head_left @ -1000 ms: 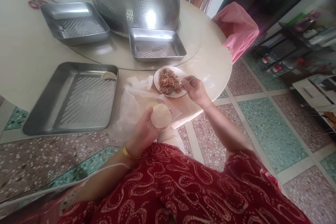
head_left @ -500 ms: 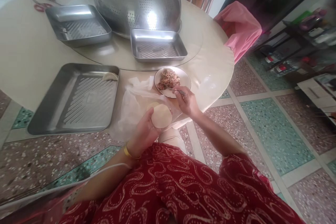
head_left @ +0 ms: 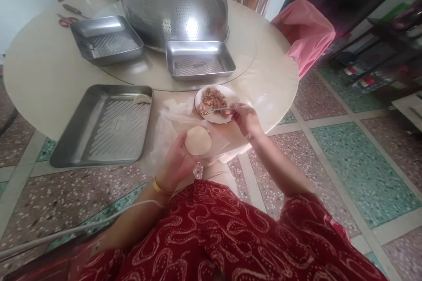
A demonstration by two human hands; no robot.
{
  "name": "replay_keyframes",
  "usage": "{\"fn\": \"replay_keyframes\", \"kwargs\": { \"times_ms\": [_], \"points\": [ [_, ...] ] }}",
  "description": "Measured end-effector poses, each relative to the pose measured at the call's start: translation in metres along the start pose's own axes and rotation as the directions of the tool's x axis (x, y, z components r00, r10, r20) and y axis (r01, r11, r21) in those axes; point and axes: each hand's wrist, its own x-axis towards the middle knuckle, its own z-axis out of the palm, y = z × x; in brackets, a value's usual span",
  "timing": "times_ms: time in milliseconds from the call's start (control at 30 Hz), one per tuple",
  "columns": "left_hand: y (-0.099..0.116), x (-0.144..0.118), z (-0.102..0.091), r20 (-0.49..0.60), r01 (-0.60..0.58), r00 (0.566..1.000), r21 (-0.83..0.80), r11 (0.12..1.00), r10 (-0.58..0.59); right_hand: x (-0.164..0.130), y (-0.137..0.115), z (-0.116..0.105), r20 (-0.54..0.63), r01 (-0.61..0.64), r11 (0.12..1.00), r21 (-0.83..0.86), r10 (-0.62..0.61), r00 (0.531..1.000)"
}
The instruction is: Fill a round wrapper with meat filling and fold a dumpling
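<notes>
Gripping the spoon (head_left: 221,109) in the right hand (head_left: 245,119), fingertips closed together on the handle, with the bowl low at the left front edge of the minced filling (head_left: 216,95). Best to tilt the wrist gently and gather a small, compact lump; better to press loose bits back against the mound than to trail crumbs over the white plate (head_left: 233,99). Cradling the dough round (head_left: 198,141) in the left hand (head_left: 178,158), lightly clamped between thumb and fingers, on the near side of the plate and apart from it. Wise to hold it flat and level, without squeezing, to avoid stretching the edge. Beyond the left hand, mind the crumpled plastic bag (head_left: 164,134); avoid dragging it with the knuckles. Farther left, see the large tray (head_left: 115,136), with one folded dough piece (head_left: 142,99) in its far right corner.
</notes>
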Motion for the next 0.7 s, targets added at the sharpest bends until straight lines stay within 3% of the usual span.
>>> {"fn": "replay_keyframes", "kwargs": {
  "times_ms": [133,267,400,533,700],
  "points": [
    [0.009,0.004,0.009,-0.047,-0.009,0.999,-0.039,0.999,0.008,-0.008,-0.020,-0.005,0.037,-0.004,0.997,0.074,0.001,0.999],
    [0.013,0.006,0.017,0.000,0.037,0.999,-0.113,0.993,-0.038,-0.033,-0.037,-0.008,0.057,0.144,0.988,0.054,-0.147,0.987],
    [0.012,0.004,0.022,0.065,0.048,0.997,-0.144,0.988,-0.039,-0.061,-0.041,-0.009,0.148,0.321,0.945,-0.065,-0.309,0.939],
    [0.012,0.001,0.024,0.044,0.048,0.998,-0.171,0.984,-0.041,-0.081,-0.033,-0.014,0.288,0.524,0.830,-0.189,-0.464,0.838],
    [0.013,0.001,0.021,0.013,0.041,0.999,-0.193,0.980,-0.039,-0.088,-0.028,-0.022,0.491,0.760,0.611,-0.221,-0.604,0.628]
  ]
}}
